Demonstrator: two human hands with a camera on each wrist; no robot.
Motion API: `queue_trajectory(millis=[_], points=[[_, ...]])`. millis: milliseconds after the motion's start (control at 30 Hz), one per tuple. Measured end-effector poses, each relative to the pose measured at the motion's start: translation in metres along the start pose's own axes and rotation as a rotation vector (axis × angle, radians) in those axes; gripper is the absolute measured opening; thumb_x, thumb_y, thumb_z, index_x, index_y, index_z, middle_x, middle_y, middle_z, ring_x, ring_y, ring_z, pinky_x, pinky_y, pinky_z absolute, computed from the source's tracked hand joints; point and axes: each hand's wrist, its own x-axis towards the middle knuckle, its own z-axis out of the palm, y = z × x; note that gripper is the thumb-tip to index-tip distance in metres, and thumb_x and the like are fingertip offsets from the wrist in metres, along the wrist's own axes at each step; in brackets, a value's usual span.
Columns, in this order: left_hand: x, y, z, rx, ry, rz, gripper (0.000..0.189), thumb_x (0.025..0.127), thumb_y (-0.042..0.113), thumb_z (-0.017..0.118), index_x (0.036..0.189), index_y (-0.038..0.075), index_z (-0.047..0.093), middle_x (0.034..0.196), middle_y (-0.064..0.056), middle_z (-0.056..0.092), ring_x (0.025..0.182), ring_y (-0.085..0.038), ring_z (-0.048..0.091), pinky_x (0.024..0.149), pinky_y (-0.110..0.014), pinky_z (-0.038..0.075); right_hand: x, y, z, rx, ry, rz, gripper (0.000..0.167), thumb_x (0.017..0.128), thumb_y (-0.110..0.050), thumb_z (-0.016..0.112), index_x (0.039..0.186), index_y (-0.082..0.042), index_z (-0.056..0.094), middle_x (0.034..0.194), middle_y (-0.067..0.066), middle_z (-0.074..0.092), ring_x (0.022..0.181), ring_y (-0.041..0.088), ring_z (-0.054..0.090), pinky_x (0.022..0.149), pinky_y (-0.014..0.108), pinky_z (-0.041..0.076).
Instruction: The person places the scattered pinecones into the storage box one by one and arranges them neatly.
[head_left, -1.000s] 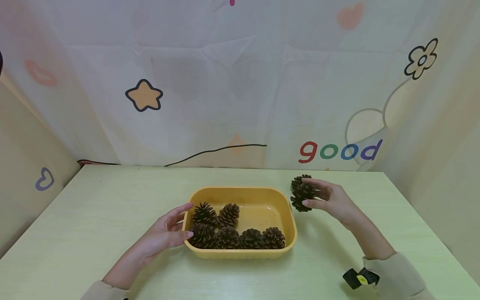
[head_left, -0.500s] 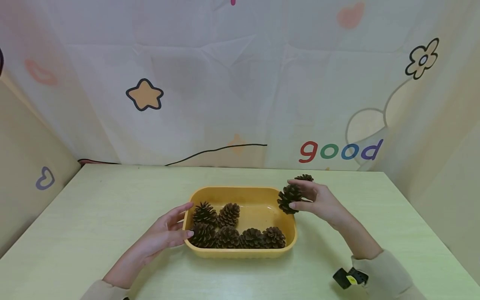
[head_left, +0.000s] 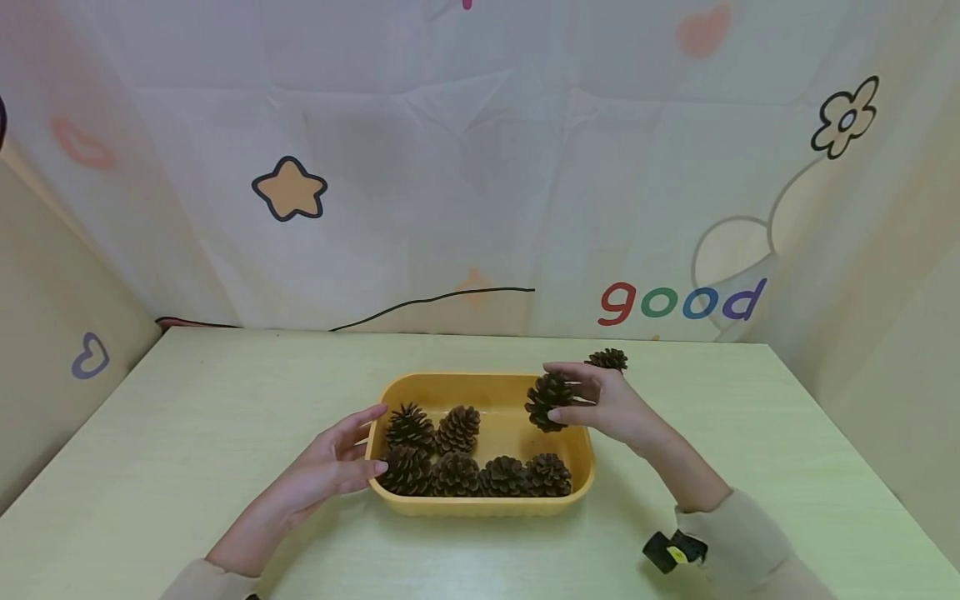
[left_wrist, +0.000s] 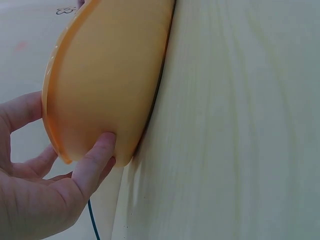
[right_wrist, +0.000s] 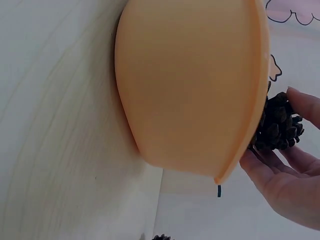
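Note:
My right hand (head_left: 611, 407) grips a brown pine cone (head_left: 550, 404) between thumb and fingers, above the right end of a yellow plastic basin (head_left: 480, 507). In the right wrist view that pine cone (right_wrist: 281, 124) shows just past the basin's rim, partly hidden by it. At the other end, my left hand (head_left: 330, 465) holds the basin, thumb and fingers spread round its left wall. The left wrist view has a fingertip (left_wrist: 106, 141) against the outer wall. Several pine cones (head_left: 454, 475) lie inside, along the near side and at the left.
One more pine cone (head_left: 609, 359) sits on the pale wooden table (head_left: 247, 392) at the back right, behind my right hand. A printed cloth (head_left: 450, 183) hangs along the table's back edge. A small black device (head_left: 673, 550) is at the right sleeve.
My right hand has carried its pine cone leftward from beside the basin to over its right end. The back pine cone now shows apart from it. Left hand and basin have stayed put.

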Motion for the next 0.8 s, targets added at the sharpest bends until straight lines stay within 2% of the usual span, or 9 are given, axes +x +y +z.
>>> queue_trajectory(millis=[100, 367, 600, 800], points=[[0.0, 0.0, 0.0, 0.0, -0.001, 0.003, 0.078, 0.08, 0.009, 0.067, 0.144, 0.012, 0.023, 0.147, -0.025, 0.013, 0.13, -0.044, 0.023, 0.087, -0.041, 0.046, 0.004, 0.0, 0.006, 0.007, -0.016, -0.009, 0.059, 0.08, -0.013, 0.07, 0.132, -0.002, 0.045, 0.132, 0.02, 0.045, 0.116, 0.036, 0.048, 0.085, 0.038, 0.049], [-0.001, 0.001, 0.0, 0.0, -0.003, 0.005, 0.078, 0.081, 0.009, 0.067, 0.144, 0.011, 0.023, 0.146, -0.026, 0.014, 0.129, -0.044, 0.025, 0.086, -0.041, 0.047, 0.013, 0.004, 0.021, -0.017, -0.045, -0.025, 0.059, 0.079, -0.013, 0.071, 0.131, -0.001, 0.047, 0.133, 0.019, 0.046, 0.12, 0.037, 0.043, 0.094, 0.046, 0.041], [-0.001, 0.001, 0.0, 0.02, 0.001, -0.001, 0.077, 0.081, 0.01, 0.067, 0.144, 0.012, 0.023, 0.147, -0.026, 0.014, 0.13, -0.045, 0.023, 0.087, -0.043, 0.046, 0.017, 0.004, 0.032, 0.025, -0.077, -0.012, 0.058, 0.079, -0.01, 0.071, 0.13, 0.002, 0.046, 0.129, 0.021, 0.048, 0.114, 0.037, 0.049, 0.084, 0.036, 0.05], [-0.001, 0.001, 0.0, 0.02, 0.002, -0.001, 0.077, 0.08, 0.01, 0.067, 0.144, 0.012, 0.023, 0.147, -0.026, 0.012, 0.13, -0.046, 0.021, 0.088, -0.044, 0.045, 0.022, 0.006, 0.035, 0.021, -0.105, -0.008, 0.057, 0.08, -0.006, 0.069, 0.13, 0.004, 0.045, 0.129, 0.024, 0.046, 0.107, 0.035, 0.055, 0.079, 0.033, 0.051]])
